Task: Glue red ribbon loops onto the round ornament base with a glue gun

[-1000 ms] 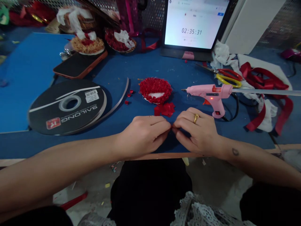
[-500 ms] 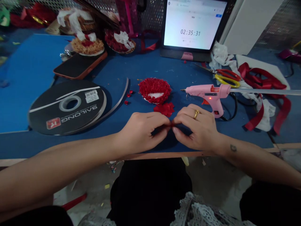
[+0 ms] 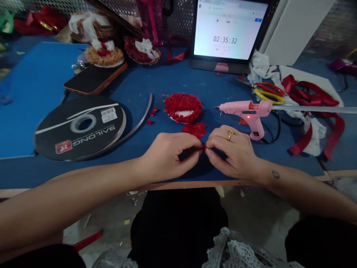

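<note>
My left hand (image 3: 175,156) and my right hand (image 3: 230,150) meet near the table's front edge, thumbs and forefingers pinched. Between the fingertips is a tiny red piece (image 3: 204,147), mostly hidden; it looks like ribbon or paper. Just beyond my fingers lies a small pile of flat red pieces (image 3: 194,129). It touches a round disc covered in ruffled red bits (image 3: 183,107), with a bare white patch on its near side. To the right, a pink glue gun (image 3: 244,111) rests on its side with its light on and a long clear glue stick in it.
A black ribbon spool (image 3: 80,128) lies left, its grey strip curling right. Behind are a phone (image 3: 93,79), finished-looking ruffled discs (image 3: 104,56) and a tablet (image 3: 225,31) showing a timer. Scissors (image 3: 269,93) and red ribbon (image 3: 309,93) lie at right.
Both hands stay pinched at nearly the same spot. My right hand has shifted very slightly left, and a bit more red shows between the fingertips. The tablet's timer went from 02:35:31 to 02:35:32.
</note>
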Action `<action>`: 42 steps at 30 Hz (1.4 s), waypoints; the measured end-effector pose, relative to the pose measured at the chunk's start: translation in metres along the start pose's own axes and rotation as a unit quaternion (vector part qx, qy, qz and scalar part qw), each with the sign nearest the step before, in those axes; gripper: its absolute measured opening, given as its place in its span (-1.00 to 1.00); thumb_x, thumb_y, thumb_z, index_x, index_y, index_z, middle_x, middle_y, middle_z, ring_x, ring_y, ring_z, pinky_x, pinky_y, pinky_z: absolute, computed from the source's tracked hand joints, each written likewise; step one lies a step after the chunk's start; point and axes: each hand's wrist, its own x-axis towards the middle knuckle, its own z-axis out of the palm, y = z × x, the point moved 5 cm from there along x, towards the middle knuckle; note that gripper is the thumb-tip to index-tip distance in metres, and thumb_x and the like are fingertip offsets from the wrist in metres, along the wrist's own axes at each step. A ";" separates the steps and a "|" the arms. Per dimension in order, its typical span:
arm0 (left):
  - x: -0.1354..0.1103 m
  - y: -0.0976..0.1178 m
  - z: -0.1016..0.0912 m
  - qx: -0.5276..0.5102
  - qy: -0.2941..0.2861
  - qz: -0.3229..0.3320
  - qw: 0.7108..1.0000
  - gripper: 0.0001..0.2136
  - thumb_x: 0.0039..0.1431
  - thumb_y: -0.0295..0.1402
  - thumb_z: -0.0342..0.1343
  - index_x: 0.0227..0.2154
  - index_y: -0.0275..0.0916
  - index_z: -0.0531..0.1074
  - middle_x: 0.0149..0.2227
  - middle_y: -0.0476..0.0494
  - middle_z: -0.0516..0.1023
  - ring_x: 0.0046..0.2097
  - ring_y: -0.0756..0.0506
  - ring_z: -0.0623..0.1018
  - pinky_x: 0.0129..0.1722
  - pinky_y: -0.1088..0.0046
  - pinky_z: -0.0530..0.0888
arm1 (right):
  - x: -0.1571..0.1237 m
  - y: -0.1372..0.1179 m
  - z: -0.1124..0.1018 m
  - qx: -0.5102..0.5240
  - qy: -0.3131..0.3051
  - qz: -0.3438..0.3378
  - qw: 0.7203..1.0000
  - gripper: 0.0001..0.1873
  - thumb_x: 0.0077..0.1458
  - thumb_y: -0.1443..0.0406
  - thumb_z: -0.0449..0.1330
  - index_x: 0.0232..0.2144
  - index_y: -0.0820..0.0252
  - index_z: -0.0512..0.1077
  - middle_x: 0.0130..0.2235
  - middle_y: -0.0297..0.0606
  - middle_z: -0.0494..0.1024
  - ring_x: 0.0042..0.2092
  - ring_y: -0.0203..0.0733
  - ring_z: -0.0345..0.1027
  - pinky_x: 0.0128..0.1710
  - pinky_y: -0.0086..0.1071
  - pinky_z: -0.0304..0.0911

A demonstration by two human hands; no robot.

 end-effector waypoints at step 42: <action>0.003 -0.002 -0.001 -0.019 -0.013 -0.024 0.999 -0.90 0.18 -0.47 0.05 -0.37 -0.29 0.46 -0.45 0.01 0.54 -0.43 0.08 0.49 -0.40 0.60 0.40 | 0.002 0.011 0.006 0.163 -0.020 0.074 0.984 -0.85 0.19 0.40 0.03 -0.44 0.17 0.25 -0.43 -0.35 0.31 -0.37 -0.29 0.18 -0.34 -0.39 0.10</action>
